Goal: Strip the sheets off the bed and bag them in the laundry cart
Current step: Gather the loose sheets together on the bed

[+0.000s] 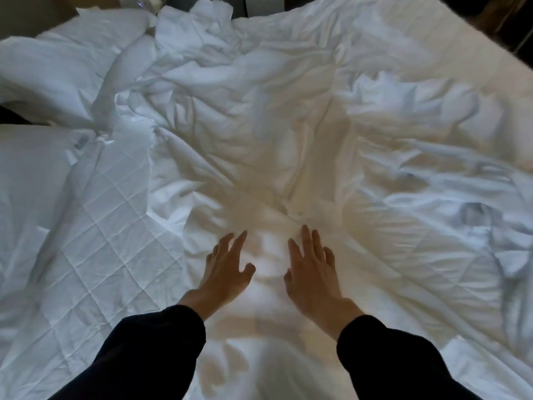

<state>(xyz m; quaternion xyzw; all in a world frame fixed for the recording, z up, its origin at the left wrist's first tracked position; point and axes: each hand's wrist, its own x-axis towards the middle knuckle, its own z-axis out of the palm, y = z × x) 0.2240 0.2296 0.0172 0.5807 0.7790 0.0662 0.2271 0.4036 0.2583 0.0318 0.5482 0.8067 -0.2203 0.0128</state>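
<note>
Sheets (259, 125) lie rumpled, creases running away from left hand (227, 269) and right hand (313, 272), both spread-fingered, gripping nothing.

Two hands reach forward over a rumpled white cotton sheet (259, 134) that covers most of the bed. The left hand (225, 269) and right hand (311, 272) are side by side, fingers extended and spread, palms down — whether they touch the cloth is unclear. Both arms wear dark long sleeves (150, 347). At the left, a white diamond-quilted mattress pad (95, 249) lies uncovered — beyond it, crumpled white pillows (57, 62).
</note>
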